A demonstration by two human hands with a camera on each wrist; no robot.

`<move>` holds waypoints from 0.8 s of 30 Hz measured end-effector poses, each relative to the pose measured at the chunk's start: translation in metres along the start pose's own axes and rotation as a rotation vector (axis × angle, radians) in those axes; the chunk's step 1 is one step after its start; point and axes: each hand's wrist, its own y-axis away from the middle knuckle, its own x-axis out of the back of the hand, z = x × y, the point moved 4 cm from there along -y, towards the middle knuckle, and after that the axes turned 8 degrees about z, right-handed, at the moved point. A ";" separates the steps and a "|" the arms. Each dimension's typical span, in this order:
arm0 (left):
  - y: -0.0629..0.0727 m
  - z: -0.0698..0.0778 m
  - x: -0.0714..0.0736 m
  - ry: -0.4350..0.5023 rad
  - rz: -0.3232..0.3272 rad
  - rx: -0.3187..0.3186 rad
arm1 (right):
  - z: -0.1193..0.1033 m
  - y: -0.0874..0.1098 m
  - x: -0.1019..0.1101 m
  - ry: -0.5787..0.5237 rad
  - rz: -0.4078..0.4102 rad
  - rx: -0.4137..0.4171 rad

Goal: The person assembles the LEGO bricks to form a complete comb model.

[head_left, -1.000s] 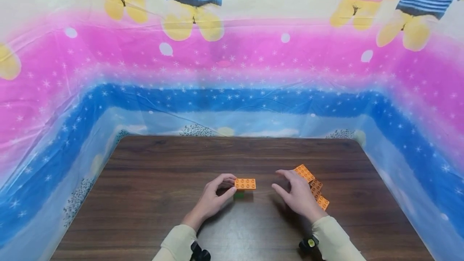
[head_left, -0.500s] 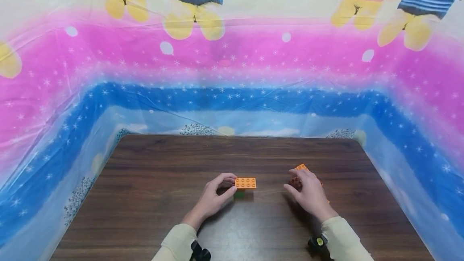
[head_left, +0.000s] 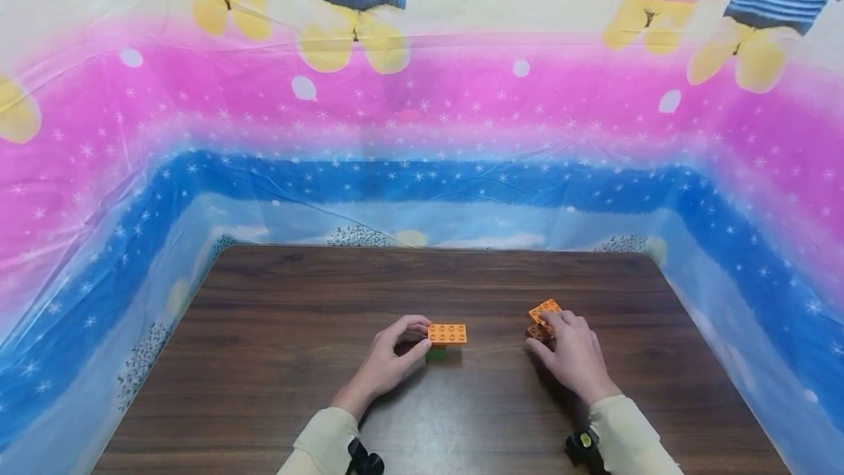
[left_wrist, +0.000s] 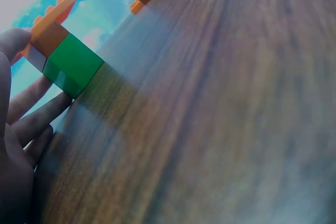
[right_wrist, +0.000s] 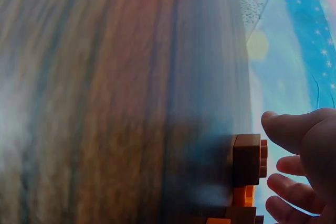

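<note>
A printed cloth (head_left: 422,108) in pink and blue bands with snowflakes rises behind the dark wooden table (head_left: 316,292) and down both its flanks, and a person in pale sleeves works there bare-handed. The block stack (head_left: 447,333) stands on the wood between the hands: a green block (left_wrist: 73,65) at the foot, a brown brick (left_wrist: 51,39) above it, and a flat orange brick (left_wrist: 55,17) on top, jutting out to the right past the green. The left hand (head_left: 394,355) has the stack by its left end, thumb on the near side and fingers curved to the far side. Well to the right of the stack, the right hand (head_left: 579,354) is over the other bricks (head_left: 544,306), orange and brown, its thumb apart from loosely bent fingers; nothing looks gripped, though I can't tell whether a fingertip touches. The pieces look like stiff, light plastic, tough and slightly slick, so I'd pinch one by its flat side walls rather than the studs. The stack might tip if pressed on its overhang; the green block seems the surest hold. The table's far edge lies well beyond the stack and the side edges well out to its left and right, so there seems ample room for lifting or sliding, especially across the wood between the stack and the other bricks.
</note>
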 end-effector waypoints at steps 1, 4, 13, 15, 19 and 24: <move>0.000 0.000 0.000 -0.001 0.000 0.003 | 0.000 0.000 0.000 0.017 -0.001 -0.001; 0.001 0.000 0.000 -0.004 0.000 0.015 | 0.001 0.000 -0.001 0.056 -0.004 0.001; 0.001 0.000 0.000 0.001 0.006 0.010 | 0.004 0.001 -0.003 0.105 -0.047 -0.010; 0.000 0.000 0.000 0.001 0.007 0.006 | 0.004 0.002 -0.004 0.106 -0.047 -0.005; 0.000 -0.001 0.000 0.002 0.009 -0.005 | 0.004 0.002 -0.004 0.110 -0.024 0.014; -0.001 0.000 0.001 -0.001 0.012 -0.028 | 0.002 0.003 -0.004 0.112 -0.003 0.039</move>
